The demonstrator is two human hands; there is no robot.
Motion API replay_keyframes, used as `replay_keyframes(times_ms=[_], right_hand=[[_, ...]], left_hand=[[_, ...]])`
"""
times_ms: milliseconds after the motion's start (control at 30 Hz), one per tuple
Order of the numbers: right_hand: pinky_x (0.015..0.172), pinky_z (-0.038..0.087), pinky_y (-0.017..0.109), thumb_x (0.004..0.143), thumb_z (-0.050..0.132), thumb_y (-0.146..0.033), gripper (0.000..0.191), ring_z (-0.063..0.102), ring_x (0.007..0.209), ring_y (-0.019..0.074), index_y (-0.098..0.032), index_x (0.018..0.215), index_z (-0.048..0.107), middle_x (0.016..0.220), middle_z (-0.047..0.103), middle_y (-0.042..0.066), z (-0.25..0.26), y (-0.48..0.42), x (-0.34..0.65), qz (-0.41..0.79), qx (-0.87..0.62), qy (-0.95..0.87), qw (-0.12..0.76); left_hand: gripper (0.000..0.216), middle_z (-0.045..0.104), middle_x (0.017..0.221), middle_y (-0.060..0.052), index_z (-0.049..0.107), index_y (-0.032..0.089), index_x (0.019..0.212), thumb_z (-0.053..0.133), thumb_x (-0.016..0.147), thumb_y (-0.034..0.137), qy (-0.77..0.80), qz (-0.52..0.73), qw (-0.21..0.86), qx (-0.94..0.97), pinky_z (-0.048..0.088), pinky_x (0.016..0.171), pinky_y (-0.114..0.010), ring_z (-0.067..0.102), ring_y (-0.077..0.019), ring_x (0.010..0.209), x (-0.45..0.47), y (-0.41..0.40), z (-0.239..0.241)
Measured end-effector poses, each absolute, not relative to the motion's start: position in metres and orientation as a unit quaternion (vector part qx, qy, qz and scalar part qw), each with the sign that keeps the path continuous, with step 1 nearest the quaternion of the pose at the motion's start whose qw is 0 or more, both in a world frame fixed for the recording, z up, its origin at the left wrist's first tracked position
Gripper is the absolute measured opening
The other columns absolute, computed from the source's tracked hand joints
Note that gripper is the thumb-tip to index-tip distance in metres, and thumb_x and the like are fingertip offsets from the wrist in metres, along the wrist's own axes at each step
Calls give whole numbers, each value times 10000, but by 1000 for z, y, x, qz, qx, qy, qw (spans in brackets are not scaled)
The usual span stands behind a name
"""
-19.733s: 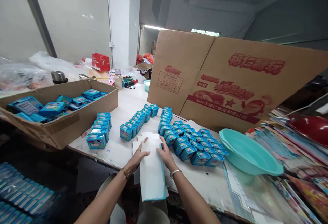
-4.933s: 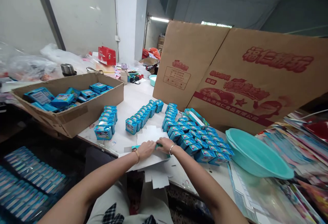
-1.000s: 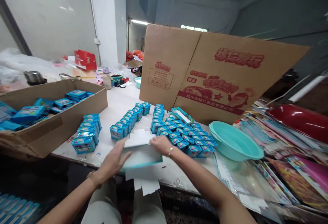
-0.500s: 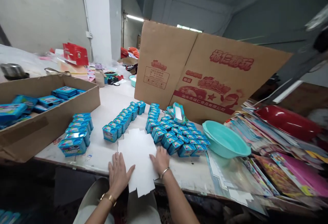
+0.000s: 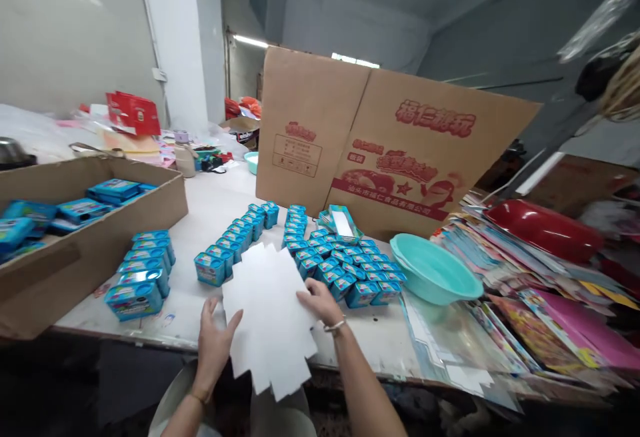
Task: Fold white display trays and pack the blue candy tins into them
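White tabletop (image 5: 385, 337) runs back to an upright cardboard panel (image 5: 310, 104), and at its near edge the left hand (image 5: 215, 340) sits with thumb and fingers well parted, the thumb tip at the border of the notched white cards (image 5: 270, 317); whether it touches them I cannot tell. On the opposite side, the right hand (image 5: 320, 302) has its thumb laid over the cards' edge and its fingers bent close beside it; whether they pinch from beneath is hidden. The cards lie flat between both hands, seemingly several overlapped and out of line, their lower end jutting past the table edge above the knees. That overhang looks the likeliest trouble: with the left hand so loose, a slack right hand could let the top ones slip into the lap. Pushing them forward could bump the middle row of blue packs (image 5: 210, 269), just beyond, and a sideways swing might jostle the packed blue cluster (image 5: 367, 294), where a blue-and-white box (image 5: 343, 222) rests on top and could slide. Farther right stands a turquoise basin (image 5: 440, 277).
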State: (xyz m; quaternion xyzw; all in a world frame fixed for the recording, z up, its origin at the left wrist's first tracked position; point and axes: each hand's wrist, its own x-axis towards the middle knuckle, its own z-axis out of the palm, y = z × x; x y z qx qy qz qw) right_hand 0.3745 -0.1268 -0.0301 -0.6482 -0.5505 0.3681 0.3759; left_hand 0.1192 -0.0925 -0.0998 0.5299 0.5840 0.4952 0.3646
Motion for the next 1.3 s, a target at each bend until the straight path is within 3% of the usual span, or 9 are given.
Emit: replay_keyframes(times_ms=[167,267,400,567,733,900,1067,1233,1300], right_hand=[[831,497,377,651,760,-327,624,639,953,240,-245,1230,543,1055,677,44,-24,-154,392,623,-407,-485,460],[886,492,431,713,696,-375,709,633,1057,275,-286,1370,447,1211,647,70,-32,-148,382,617,-402,-450,504],[862,508,493,780,508,-515,703,626,1103,311,-291,1428,353,1318,592,83,-53,-119,363,557,-444,-428,556],[917,486,509,746,436,-584,561,601,1124,328,-245,1182,531,1156,654,117,-80,-93,351,532,-468,-386,591],[938,490,437,698,544,-446,344,644,956,267,-223,959,554,952,661,61,-87,-84,348,554,-466,-327,607],[951,487,445,705,559,-484,538,645,1022,272,-216,1169,526,1092,663,83,-90,-80,343,548,-483,-309,609],[1063,402,415,725,587,-565,807,466,1318,255,-236,1428,364,1431,482,92,-101,-73,322,499,-534,-340,593],[1134,296,403,697,563,-665,825,377,1373,286,-121,1316,511,1475,425,152,-109,-56,310,438,-585,-334,595],[1117,320,402,709,540,-684,801,411,1346,281,-135,1294,535,1425,488,141,-110,-53,310,431,-585,-340,598]], left_hand=[[705,679,1185,-162,466,158,1316,693,689,386,405,417,719,380,562,835,-466,693,-331,982,96,-76,-52],[656,720,1099,-124,512,177,1282,636,654,321,381,406,756,344,568,785,-451,711,-319,909,105,-80,-46],[629,736,1021,-142,558,141,1248,521,690,429,375,351,780,357,547,814,-494,697,-350,955,120,-86,-48],[757,725,1037,-162,526,82,1294,354,770,599,362,366,779,359,524,866,-503,672,-349,1031,122,-85,-52],[677,723,1055,-128,507,117,1316,416,779,519,373,396,753,370,498,915,-454,671,-311,1020,130,-75,-48],[567,707,1023,-87,499,175,1303,382,814,436,348,421,712,442,507,858,-392,677,-246,926,140,-63,-52],[322,676,1030,-105,647,142,889,576,729,411,428,461,601,493,448,960,-360,609,-260,1048,165,-49,-74],[619,659,1141,-101,502,169,1315,572,782,477,446,554,563,421,449,979,-378,612,-229,1088,175,-42,-95],[623,679,1113,-102,530,163,1318,569,793,496,453,553,542,443,442,998,-399,621,-236,1085,172,-38,-101]])
